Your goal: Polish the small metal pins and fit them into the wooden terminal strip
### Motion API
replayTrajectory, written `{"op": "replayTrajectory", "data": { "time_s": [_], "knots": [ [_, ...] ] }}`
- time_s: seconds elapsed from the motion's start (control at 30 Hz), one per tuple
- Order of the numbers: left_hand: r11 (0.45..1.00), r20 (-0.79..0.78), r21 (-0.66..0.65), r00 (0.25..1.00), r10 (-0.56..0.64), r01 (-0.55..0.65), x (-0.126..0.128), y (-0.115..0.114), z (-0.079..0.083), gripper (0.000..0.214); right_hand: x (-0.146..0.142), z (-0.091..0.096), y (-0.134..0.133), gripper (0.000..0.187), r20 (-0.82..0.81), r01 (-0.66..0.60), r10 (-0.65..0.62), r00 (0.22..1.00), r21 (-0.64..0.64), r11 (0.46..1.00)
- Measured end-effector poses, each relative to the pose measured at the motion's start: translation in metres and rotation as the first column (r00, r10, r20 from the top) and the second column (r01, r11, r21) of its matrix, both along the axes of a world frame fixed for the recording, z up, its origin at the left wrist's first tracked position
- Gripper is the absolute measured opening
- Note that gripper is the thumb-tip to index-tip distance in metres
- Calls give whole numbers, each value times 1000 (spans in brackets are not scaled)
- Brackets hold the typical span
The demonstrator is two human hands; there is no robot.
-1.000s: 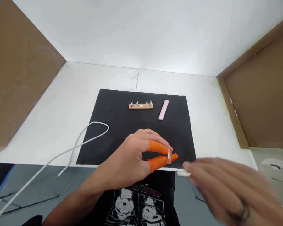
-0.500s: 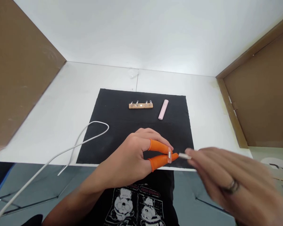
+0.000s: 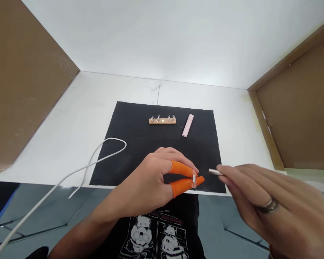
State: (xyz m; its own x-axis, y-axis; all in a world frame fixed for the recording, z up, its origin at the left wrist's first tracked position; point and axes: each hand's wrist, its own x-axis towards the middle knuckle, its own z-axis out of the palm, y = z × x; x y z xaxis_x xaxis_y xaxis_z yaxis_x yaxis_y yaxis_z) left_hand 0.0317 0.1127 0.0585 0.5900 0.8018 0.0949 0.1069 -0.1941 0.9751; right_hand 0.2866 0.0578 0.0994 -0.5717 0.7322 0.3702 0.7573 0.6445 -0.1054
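My left hand [image 3: 162, 176] wears orange finger cots on its thumb and forefinger. Pinched between them is a small clear false nail tip [image 3: 194, 179] with a bright glint on it. My right hand [image 3: 261, 194], with a dark ring on one finger, grips a thin whitish flat stick [image 3: 215, 172], most of it hidden by the fingers. The stick's end points at the nail tip, with a gap between them. Beyond my hands, on the black mat [image 3: 137, 144], lies a wooden strip [image 3: 162, 121] with several clear tips standing on it.
To the right of the strip lies a pink bar [image 3: 188, 125]. A white cable [image 3: 78, 169] loops over the mat's left edge and hangs off the table. The white table [image 3: 237, 133] has brown panels [image 3: 24, 79] at its sides, and a bit of clear plastic [image 3: 152, 85] near the back wall.
My right hand has drawn the stick a little away from the nail tip, to the right and upward. My left hand stays in place with its hold unchanged.
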Motion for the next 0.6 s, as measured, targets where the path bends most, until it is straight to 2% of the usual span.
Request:
{"op": "replayTrajectory", "data": {
  "time_s": [0.07,0.13,0.2,0.37,0.6],
  "knots": [
    [1000,1,7,1000,2,-2,-1,-1,1,8,5,0,6,23,-61,41,-40,997,24,999],
    [1000,11,19,1000,10,-10,-2,-2,0,7,4,0,7,20,-108,49,-50,993,-11,999],
    [999,22,28,1000,22,-23,-2,-3,0,7,1,0,4,24,-126,41,-45,991,-32,999],
    [999,29,41,999,15,-16,-3,-5,3,9,-4,-1,-2,34,-127,25,-33,991,-58,998],
    [999,15,35,999,29,-29,-3,-3,1,9,-8,0,-1,33,-112,14,-23,993,-83,996]
  ]
}}
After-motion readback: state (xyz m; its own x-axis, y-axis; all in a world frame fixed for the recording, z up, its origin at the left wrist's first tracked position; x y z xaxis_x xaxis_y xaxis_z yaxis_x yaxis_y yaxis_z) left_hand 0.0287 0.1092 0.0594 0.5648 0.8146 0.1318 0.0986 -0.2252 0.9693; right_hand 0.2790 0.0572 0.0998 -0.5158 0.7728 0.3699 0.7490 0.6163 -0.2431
